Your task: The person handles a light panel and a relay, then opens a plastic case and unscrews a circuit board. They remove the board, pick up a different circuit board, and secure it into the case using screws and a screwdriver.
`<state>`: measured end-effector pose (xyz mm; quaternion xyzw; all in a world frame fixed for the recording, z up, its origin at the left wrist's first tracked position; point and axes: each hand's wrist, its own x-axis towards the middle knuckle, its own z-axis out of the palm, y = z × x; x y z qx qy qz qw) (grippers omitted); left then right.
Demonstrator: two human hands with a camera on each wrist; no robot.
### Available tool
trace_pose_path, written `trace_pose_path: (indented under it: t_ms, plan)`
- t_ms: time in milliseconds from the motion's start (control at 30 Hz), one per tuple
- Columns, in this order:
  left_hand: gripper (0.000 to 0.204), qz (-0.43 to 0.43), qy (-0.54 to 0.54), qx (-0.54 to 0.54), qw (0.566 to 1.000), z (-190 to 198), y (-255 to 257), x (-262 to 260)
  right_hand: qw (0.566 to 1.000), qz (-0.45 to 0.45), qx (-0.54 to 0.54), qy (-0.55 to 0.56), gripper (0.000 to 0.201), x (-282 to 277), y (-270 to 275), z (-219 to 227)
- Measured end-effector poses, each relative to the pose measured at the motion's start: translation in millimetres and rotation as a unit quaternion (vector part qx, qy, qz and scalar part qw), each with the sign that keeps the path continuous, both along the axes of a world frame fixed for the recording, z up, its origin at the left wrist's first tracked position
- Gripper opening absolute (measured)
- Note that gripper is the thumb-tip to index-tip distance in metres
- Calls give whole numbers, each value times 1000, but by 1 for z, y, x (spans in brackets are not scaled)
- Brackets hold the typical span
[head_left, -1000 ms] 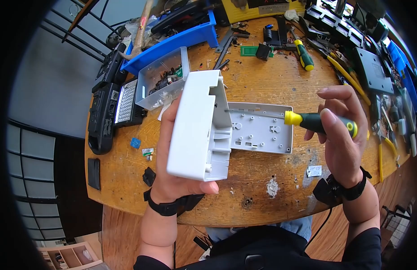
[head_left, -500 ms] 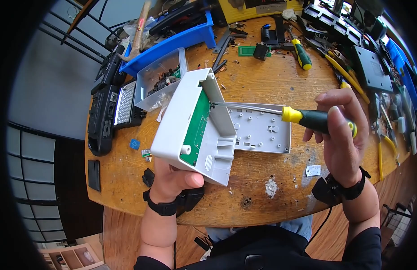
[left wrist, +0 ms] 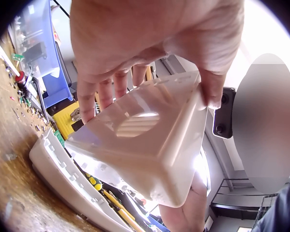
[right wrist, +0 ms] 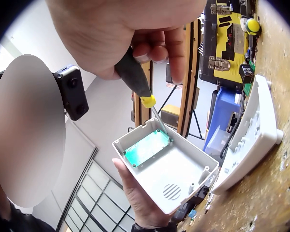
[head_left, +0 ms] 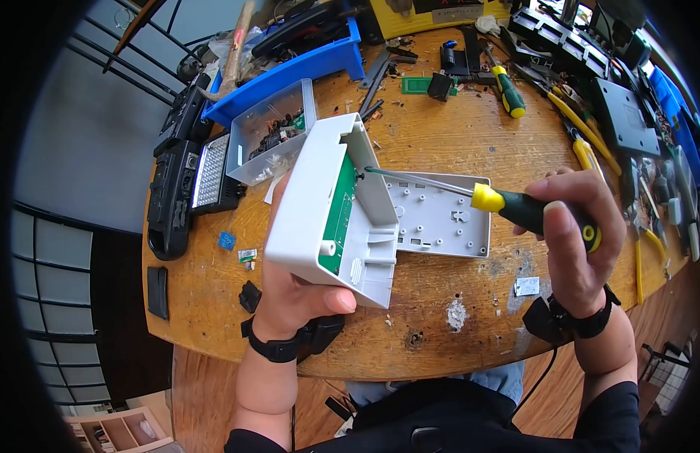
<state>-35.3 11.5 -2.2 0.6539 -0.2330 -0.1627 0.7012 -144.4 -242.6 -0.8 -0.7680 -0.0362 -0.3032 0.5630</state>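
Note:
My left hand (head_left: 297,302) grips a white plastic housing (head_left: 297,204) from the left and below, thumb along its lower edge. The housing is tilted with its hollow side facing right. Inside it sits a green circuit board (right wrist: 147,148) with dark screws (right wrist: 170,139) at its corners. My right hand (head_left: 580,234) holds a screwdriver (head_left: 488,198) by its dark green and yellow handle. Its tip lies inside the housing, close to the screw at the board's upper corner. Behind the housing, the matching white cover (head_left: 440,215) lies on the wooden table, studded inner face up.
A clear bin (head_left: 270,132) of small parts and a blue tray (head_left: 289,72) stand at the back left. Another screwdriver (head_left: 508,92) lies toward the back right, near pliers (head_left: 652,249) and other tools. A small white label-like piece (head_left: 527,286) lies by my right wrist.
The housing has turned in my left hand, bringing the circuit board into sight. Most recently it shifted slightly right, and the screwdriver tip moved a little up and away from the corner screw.

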Motion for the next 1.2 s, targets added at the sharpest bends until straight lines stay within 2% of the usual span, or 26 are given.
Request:
trace_pose_path:
  t_ms: [267, 467, 567, 767, 833, 867, 933, 1033, 1200]
  plan:
    - [123, 9, -2, 35, 999, -2, 3, 0, 1000, -6, 18, 2, 17, 0, 2, 0]
    - [124, 4, -23, 41, 999, 1, -6, 9, 1000, -14, -10, 3, 16, 1, 1, 1]
    - [124, 4, -26, 42, 999, 1, -8, 10, 999, -7, 42, 13, 17, 0, -1, 1]
    - [124, 3, -29, 45, 999, 2, -10, 10, 999, -3, 52, -3, 18, 1, -2, 0]
    - [124, 2, -31, 46, 998, 3, -10, 10, 999, 7, -3, -38, 17, 3, -3, -1]
    - [124, 2, -31, 47, 998, 3, -10, 10, 999, 7, -3, -38, 17, 2, -3, 0]
    - [125, 1, -31, 47, 998, 3, -11, 10, 997, -14, -75, -21, 18, 1, -4, 3]
    - [125, 1, -32, 47, 998, 3, -11, 10, 997, -25, -50, -62, 18, 3, -4, -2]
    - [125, 1, -32, 48, 998, 4, -11, 9, 996, -26, -73, -44, 19, 1, -3, 2]
